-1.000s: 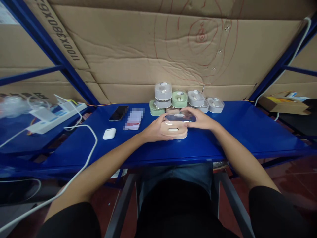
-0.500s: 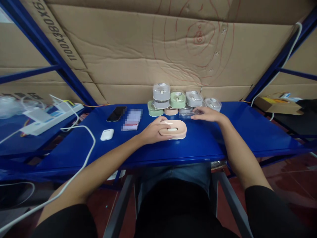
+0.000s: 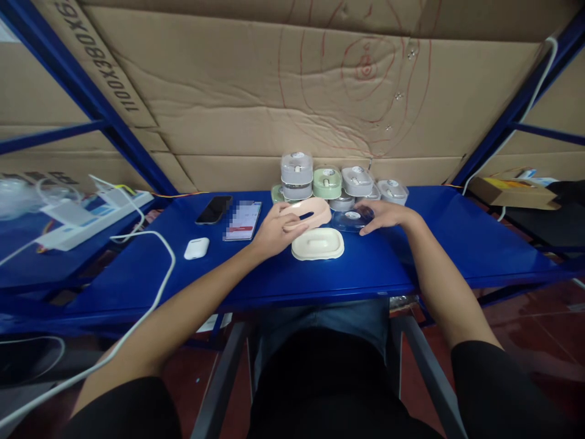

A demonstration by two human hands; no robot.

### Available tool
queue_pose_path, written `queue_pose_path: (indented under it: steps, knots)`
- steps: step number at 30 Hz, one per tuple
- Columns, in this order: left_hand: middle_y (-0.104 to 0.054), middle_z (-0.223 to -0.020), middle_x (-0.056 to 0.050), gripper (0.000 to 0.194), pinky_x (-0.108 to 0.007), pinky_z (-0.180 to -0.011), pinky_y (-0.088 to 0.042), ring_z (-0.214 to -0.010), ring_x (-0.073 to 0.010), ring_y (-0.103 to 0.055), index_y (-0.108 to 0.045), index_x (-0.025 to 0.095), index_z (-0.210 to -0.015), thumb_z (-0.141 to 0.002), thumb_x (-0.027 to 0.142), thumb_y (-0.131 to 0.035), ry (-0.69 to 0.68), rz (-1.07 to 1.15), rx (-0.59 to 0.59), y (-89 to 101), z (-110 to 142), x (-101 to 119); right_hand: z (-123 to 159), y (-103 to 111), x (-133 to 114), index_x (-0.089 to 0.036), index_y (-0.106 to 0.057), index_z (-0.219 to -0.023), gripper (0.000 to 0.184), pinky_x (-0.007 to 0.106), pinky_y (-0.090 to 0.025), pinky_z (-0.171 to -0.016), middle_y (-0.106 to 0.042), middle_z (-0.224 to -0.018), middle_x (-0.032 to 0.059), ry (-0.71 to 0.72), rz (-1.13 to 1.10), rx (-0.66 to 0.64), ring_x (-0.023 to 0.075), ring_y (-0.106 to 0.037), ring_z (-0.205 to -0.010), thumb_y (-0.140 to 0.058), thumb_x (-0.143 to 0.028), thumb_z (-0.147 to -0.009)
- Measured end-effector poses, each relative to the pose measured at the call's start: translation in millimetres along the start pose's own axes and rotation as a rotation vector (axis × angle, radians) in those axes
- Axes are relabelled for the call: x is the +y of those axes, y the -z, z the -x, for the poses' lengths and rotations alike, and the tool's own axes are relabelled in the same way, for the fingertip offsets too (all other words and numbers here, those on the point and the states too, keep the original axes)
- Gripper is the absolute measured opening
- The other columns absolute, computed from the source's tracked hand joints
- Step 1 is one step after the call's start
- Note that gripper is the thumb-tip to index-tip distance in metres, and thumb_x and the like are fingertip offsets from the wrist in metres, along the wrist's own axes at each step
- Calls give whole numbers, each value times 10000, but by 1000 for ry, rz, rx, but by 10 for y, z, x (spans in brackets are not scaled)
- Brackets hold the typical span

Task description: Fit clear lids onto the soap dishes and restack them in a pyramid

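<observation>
My left hand (image 3: 276,231) grips a peach oval plastic shell (image 3: 315,209) by its left end, thumb and fingers on opposite sides. The shell is raised and tilted, and a long slot shows in its top. Below it, on the blue table, lies a cream oval tray (image 3: 319,244) with a raised bar in its middle. My right hand (image 3: 381,214) is closed round the right edge of a clear plastic cover (image 3: 342,221) with a round white sticker. Some of its fingertips are hidden behind the cover.
Several boxed oval containers in grey (image 3: 297,174) and green (image 3: 327,182) stand stacked at the back against cardboard. A black phone (image 3: 214,210), a second phone (image 3: 244,221) and a white earbud case (image 3: 196,248) lie to the left. A white cable (image 3: 170,262) loops over the table's left side.
My left hand has lifted the peach shell off the cream tray, up and back, uncovering the tray. In my right hand the clear cover has tilted, so its sticker now shows.
</observation>
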State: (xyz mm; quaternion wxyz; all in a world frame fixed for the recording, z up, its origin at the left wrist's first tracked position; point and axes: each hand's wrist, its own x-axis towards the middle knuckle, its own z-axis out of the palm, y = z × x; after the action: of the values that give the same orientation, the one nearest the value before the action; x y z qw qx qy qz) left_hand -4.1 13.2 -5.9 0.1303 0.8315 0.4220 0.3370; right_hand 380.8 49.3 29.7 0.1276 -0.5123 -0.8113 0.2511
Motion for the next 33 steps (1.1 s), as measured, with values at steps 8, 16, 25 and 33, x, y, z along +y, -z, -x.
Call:
queue_pose_path:
  steps: [8, 16, 25, 33]
  knots:
    - [-633, -1099, -110, 420, -559, -1164, -549, -1284, -367, -619, -773, 219, -793, -952, 605, -731, 194, -6, 34, -28, -51, -96, -50, -42, 80, -307, -725, -1444, 942, 623, -623, -1121, -781, -1396, 95, 21, 30, 0, 409, -761, -1247, -1035, -494, -573]
    - [-624, -1052, -89, 354, -538, -1169, -544, -1300, -371, -613, -751, 233, -815, -939, 564, -758, 249, -13, 8, -8, -44, -99, -68, -99, -5, -282, -725, -1459, 979, 666, -589, -1146, -756, -1452, 123, 10, 94, 20, 466, -726, -1318, -1040, -476, -553]
    - [-637, -1060, -94, 351, -520, -1164, -537, -1279, -360, -627, -761, 219, -845, -944, 556, -761, 277, -29, -5, -6, -44, -84, -103, -211, -75, -259, -660, -1550, 1073, 675, -531, -1208, -712, -1523, 162, 11, 174, 62, 483, -661, -1412, -1032, -585, -598]
    - [-678, -1016, -88, 351, -500, -1128, -569, -1257, -352, -649, -746, 229, -803, -934, 555, -757, 275, -51, 13, -1, -55, -60, -88, -203, -119, -224, -611, -1614, 1072, 612, -500, -1256, -660, -1602, 169, -13, 221, 16, 470, -626, -1461, -998, -574, -677]
